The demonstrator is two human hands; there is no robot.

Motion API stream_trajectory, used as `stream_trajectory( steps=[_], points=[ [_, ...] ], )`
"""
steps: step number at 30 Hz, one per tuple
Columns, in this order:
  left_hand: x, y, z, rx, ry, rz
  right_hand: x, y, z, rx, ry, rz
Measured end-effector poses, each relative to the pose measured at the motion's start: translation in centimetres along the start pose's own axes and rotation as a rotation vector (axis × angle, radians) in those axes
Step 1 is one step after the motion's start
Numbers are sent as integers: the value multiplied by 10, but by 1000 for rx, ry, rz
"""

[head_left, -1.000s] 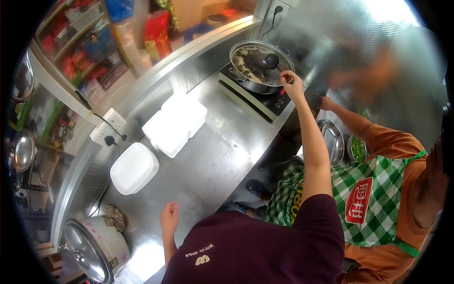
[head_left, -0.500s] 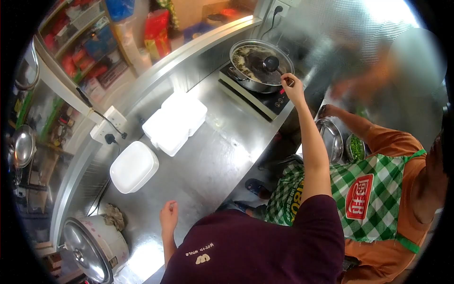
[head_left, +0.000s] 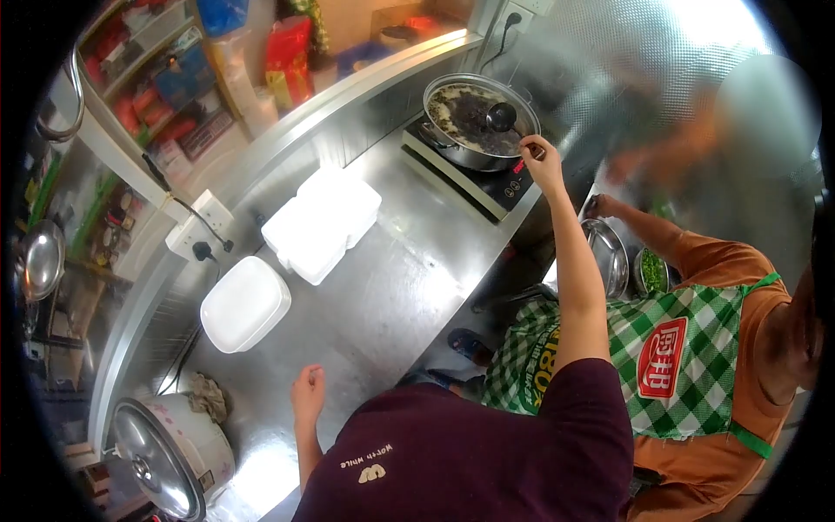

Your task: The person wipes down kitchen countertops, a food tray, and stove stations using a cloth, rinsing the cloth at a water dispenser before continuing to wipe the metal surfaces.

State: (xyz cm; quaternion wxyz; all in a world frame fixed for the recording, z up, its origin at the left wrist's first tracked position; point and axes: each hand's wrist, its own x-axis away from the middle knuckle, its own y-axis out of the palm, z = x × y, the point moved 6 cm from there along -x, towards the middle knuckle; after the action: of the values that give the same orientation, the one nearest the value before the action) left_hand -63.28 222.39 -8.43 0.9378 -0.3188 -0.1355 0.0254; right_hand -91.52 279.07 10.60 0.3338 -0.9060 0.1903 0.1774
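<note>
My right hand (head_left: pixel 543 163) is closed round the handle of a black ladle (head_left: pixel 501 117). The ladle's bowl is at the surface of dark, foamy liquid in a wide steel pot (head_left: pixel 477 158). That pot sits on an induction cooker (head_left: pixel 500 193) with a lit red display. Over the steel counter (head_left: pixel 383 304), my left hand (head_left: pixel 307 393) hangs with its fingers curled and nothing visible in them. Nearest to it are a white lidded tub (head_left: pixel 246 304) and a large rice cooker (head_left: pixel 178 452) with a metal lid.
Bright white foam boxes (head_left: pixel 323 224) are stacked mid-counter. A cloth (head_left: pixel 208 398) lies on the rice cooker. A power socket (head_left: pixel 209 222) with cables is on the left wall. At my right stands a person in a green checked apron (head_left: pixel 687 348), near bowls, one holding chopped greens (head_left: pixel 652 271).
The ladle's bowl has shifted very slightly to the right in the pot. My left hand stays about where it was, and the view has tilted a little.
</note>
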Motion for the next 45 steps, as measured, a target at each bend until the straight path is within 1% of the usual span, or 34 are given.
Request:
stream_trajectory(
  steps=[5,8,9,10,12,13,14,18,20,22,24,26,28,29,30,32,34,37,39,40,41,44,45],
  points=[
    [0,-4,5,-41,10,-5,2,-1,-3,-21,20,12],
    [2,-6,3,-61,21,10,5,-5,-5,-208,86,76],
    [3,-7,5,-65,37,21,9,-7,-5,-328,180,96],
    [4,-9,8,-70,52,32,10,-11,-6,-380,213,123],
    [4,-10,10,-58,-3,-1,9,-16,-9,-440,214,125],
    [5,-10,9,-52,-32,-18,10,-20,-13,-445,182,118],
    [5,-10,8,-45,-26,-15,12,-25,-25,-426,201,134],
    [5,-11,7,-47,-4,7,19,-49,-75,-476,86,76],
    [6,-12,6,-50,0,16,24,-64,-103,-483,87,61],
    [5,-9,0,-40,-5,21,31,-79,-136,-537,28,40],
    [5,-7,-2,-45,-19,5,39,-91,-175,-624,-87,3],
    [5,-7,-1,-43,-21,3,48,-102,-208,-712,-123,-50],
    [6,-9,3,-35,-9,12,56,-109,-229,-797,-208,3],
    [6,-10,6,-38,-33,-5,57,-109,-243,-906,-321,-169],
    [6,-11,11,-41,-54,-22,61,-110,-257,-935,-393,-188],
    [6,-12,13,-45,-75,-41,71,-115,-276,-1107,-386,-357],
    [7,-12,9,-52,-72,-41,75,-122,-292,-1169,-510,-404],
    [13,-16,10,-86,85,53,76,-139,-317,-1005,-718,-625],
    [18,-14,-2,-68,233,91,79,-148,-338,-955,-799,-964],
    [15,-5,-21,-64,290,47,85,-151,-345,-950,-841,-962],
    [12,-6,-22,-90,168,10,91,-152,-355,-970,-869,-910],
    [11,-12,3,115,-106,-36,107,-158,-380,-999,-952,-734],
    [10,-10,-1,-12,-112,-66,108,-161,-384,-1005,-969,-702]
  ],
)
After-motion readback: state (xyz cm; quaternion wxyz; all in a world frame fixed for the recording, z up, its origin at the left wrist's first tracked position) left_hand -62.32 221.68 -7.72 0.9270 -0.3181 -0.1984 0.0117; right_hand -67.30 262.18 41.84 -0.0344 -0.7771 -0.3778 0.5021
